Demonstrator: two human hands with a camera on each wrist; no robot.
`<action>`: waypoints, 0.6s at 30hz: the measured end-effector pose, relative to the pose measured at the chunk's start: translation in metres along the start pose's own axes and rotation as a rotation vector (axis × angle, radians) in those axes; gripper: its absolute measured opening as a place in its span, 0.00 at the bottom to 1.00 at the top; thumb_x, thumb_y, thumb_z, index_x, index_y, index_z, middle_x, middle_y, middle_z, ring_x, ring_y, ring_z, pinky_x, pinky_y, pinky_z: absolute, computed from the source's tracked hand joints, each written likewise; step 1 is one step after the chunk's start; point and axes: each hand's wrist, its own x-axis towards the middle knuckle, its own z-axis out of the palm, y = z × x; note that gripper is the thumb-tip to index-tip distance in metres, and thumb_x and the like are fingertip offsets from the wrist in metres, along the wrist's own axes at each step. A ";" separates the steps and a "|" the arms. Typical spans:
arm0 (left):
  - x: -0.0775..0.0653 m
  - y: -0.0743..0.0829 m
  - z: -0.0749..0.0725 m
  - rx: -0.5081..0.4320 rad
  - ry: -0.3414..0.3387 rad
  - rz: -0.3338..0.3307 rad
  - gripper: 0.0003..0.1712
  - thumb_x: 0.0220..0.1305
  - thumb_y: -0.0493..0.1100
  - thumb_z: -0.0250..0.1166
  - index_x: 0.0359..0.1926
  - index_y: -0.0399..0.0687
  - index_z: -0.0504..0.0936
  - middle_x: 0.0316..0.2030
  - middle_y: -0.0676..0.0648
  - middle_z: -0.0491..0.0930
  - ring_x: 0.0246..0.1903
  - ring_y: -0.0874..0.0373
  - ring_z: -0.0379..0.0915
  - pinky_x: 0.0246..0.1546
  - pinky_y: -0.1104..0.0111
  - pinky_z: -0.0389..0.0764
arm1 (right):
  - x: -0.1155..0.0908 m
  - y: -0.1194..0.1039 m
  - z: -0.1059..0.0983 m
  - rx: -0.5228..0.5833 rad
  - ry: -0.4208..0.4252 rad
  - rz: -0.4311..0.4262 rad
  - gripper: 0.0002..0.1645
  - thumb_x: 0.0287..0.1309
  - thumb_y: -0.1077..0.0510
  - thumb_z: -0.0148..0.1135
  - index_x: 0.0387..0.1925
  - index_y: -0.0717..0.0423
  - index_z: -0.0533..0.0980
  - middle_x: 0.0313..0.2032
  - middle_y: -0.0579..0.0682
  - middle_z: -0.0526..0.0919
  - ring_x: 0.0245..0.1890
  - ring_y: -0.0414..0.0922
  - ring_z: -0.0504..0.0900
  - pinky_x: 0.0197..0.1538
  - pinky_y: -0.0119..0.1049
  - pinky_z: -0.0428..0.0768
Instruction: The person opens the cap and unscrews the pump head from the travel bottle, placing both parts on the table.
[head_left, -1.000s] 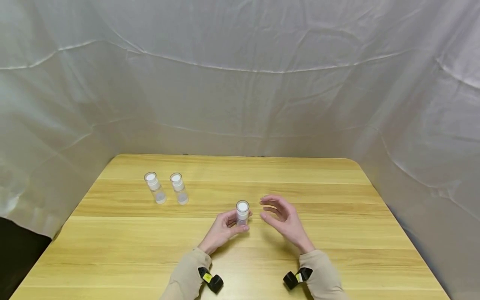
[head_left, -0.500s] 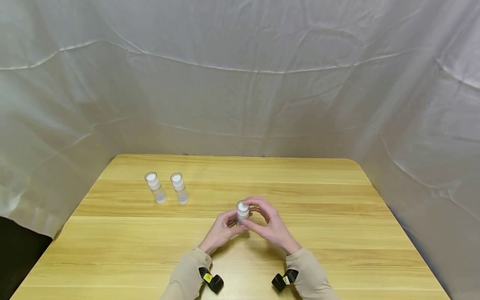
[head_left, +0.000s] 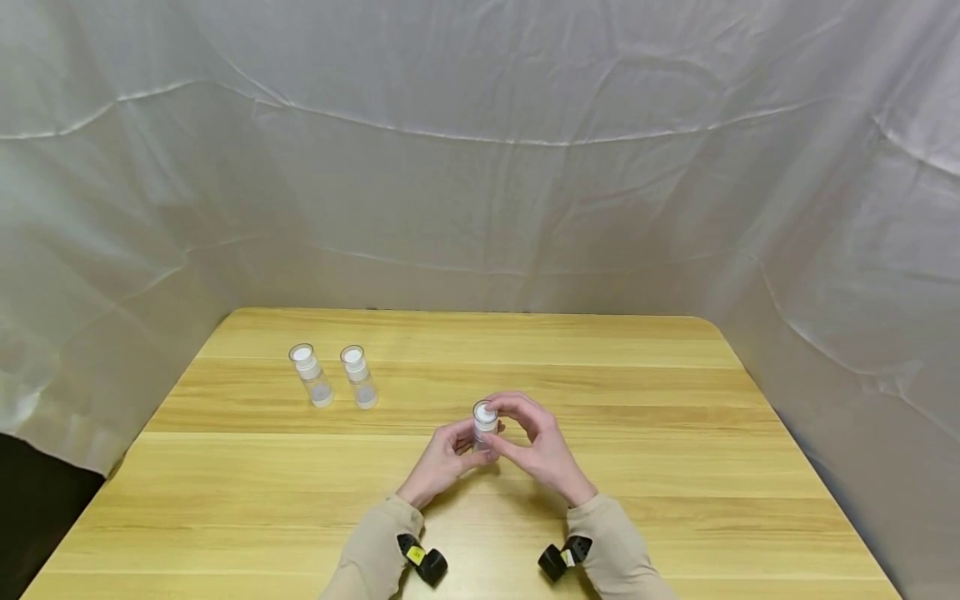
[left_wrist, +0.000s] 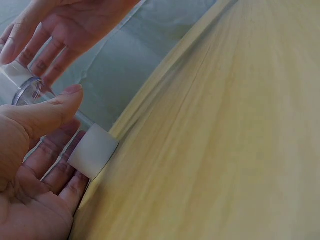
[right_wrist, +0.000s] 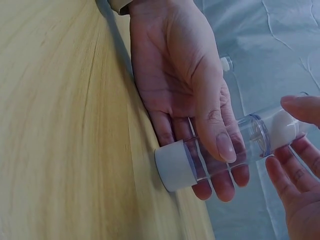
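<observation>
A clear cylindrical bottle (head_left: 483,430) with a white base and a white top inside a clear cap stands upright on the table near its front middle. My left hand (head_left: 438,465) grips its clear body, thumb on the near side and fingers behind. From the right, my right hand (head_left: 543,446) pinches the clear cap (right_wrist: 283,126) between thumb and fingers. In the left wrist view the white base (left_wrist: 94,151) sits against the wood, below the left thumb. Part of the bottle's body is hidden behind that thumb.
Two similar bottles stand upright at the back left, one bottle (head_left: 311,377) left of the other bottle (head_left: 359,377). The wooden table (head_left: 675,400) is enclosed by grey-white sheeting (head_left: 480,192) at the back and sides.
My right hand has come in from the right, from apart to the bottle's cap, and its fingers have closed on it. The left hand and the bottle have stayed in place.
</observation>
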 end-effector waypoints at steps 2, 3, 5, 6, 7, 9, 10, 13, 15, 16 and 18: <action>0.000 0.000 0.000 0.001 0.001 0.000 0.30 0.62 0.36 0.69 0.65 0.37 0.75 0.63 0.38 0.78 0.68 0.42 0.70 0.74 0.48 0.66 | 0.000 0.000 0.001 0.004 0.004 -0.002 0.23 0.54 0.72 0.69 0.53 0.65 0.76 0.53 0.65 0.81 0.56 0.39 0.81 0.68 0.32 0.76; 0.000 0.000 0.000 0.000 0.002 0.000 0.30 0.62 0.36 0.69 0.65 0.37 0.75 0.63 0.38 0.78 0.67 0.42 0.71 0.73 0.48 0.66 | 0.001 0.000 0.001 0.006 0.007 -0.003 0.23 0.54 0.72 0.69 0.52 0.65 0.76 0.53 0.65 0.81 0.56 0.38 0.81 0.67 0.32 0.76; 0.000 0.001 0.001 -0.002 0.003 0.004 0.30 0.62 0.36 0.69 0.65 0.36 0.75 0.63 0.37 0.78 0.67 0.41 0.71 0.73 0.48 0.67 | 0.001 0.000 0.001 0.007 0.013 -0.010 0.22 0.54 0.72 0.69 0.52 0.66 0.76 0.52 0.65 0.81 0.55 0.36 0.81 0.67 0.32 0.76; 0.000 0.001 0.001 -0.002 0.003 0.004 0.30 0.62 0.35 0.69 0.65 0.36 0.75 0.63 0.37 0.78 0.67 0.41 0.71 0.73 0.48 0.67 | 0.001 0.001 0.002 0.006 0.016 -0.015 0.22 0.55 0.72 0.69 0.52 0.66 0.76 0.52 0.65 0.82 0.54 0.36 0.81 0.67 0.32 0.77; 0.000 0.001 0.001 -0.002 0.003 0.006 0.30 0.62 0.35 0.69 0.65 0.36 0.75 0.63 0.37 0.78 0.67 0.41 0.71 0.73 0.48 0.67 | 0.001 0.001 0.002 0.008 0.019 -0.014 0.21 0.55 0.72 0.69 0.51 0.66 0.77 0.51 0.65 0.82 0.54 0.35 0.81 0.66 0.31 0.77; 0.000 0.001 0.001 -0.003 0.002 0.008 0.30 0.62 0.35 0.69 0.64 0.35 0.75 0.63 0.37 0.78 0.67 0.41 0.71 0.73 0.48 0.67 | 0.001 0.001 0.002 0.010 0.024 -0.018 0.21 0.55 0.72 0.68 0.51 0.66 0.77 0.51 0.66 0.82 0.54 0.35 0.81 0.66 0.31 0.77; 0.000 0.001 0.001 -0.003 0.002 0.008 0.30 0.62 0.35 0.69 0.64 0.35 0.75 0.63 0.37 0.79 0.67 0.41 0.71 0.73 0.48 0.67 | 0.001 0.001 0.002 0.008 0.025 -0.022 0.21 0.55 0.72 0.68 0.51 0.66 0.77 0.51 0.66 0.82 0.54 0.35 0.81 0.66 0.31 0.77; 0.000 0.001 0.001 -0.003 0.002 0.006 0.29 0.62 0.35 0.69 0.64 0.36 0.75 0.63 0.37 0.79 0.67 0.41 0.71 0.73 0.48 0.67 | 0.001 0.002 0.002 0.009 0.028 -0.023 0.20 0.55 0.72 0.69 0.51 0.66 0.77 0.50 0.66 0.82 0.54 0.35 0.82 0.66 0.30 0.77; 0.000 0.001 0.001 -0.002 0.004 0.002 0.29 0.62 0.35 0.69 0.64 0.37 0.76 0.63 0.37 0.79 0.67 0.41 0.71 0.73 0.48 0.67 | 0.001 0.001 0.003 0.006 0.029 -0.029 0.20 0.55 0.73 0.69 0.51 0.67 0.77 0.50 0.66 0.82 0.54 0.35 0.82 0.65 0.30 0.77; 0.000 0.001 0.001 -0.003 0.005 0.001 0.29 0.62 0.35 0.69 0.64 0.37 0.76 0.63 0.37 0.79 0.67 0.41 0.71 0.73 0.48 0.67 | 0.001 0.001 0.003 0.005 0.030 -0.031 0.20 0.54 0.73 0.69 0.50 0.67 0.77 0.50 0.66 0.82 0.54 0.35 0.82 0.65 0.30 0.78; 0.000 0.001 0.001 -0.003 0.006 -0.002 0.28 0.62 0.35 0.69 0.64 0.38 0.76 0.63 0.38 0.79 0.67 0.42 0.71 0.73 0.48 0.67 | 0.001 0.001 0.003 0.005 0.032 -0.031 0.20 0.54 0.73 0.69 0.50 0.67 0.77 0.50 0.66 0.82 0.53 0.35 0.82 0.65 0.30 0.78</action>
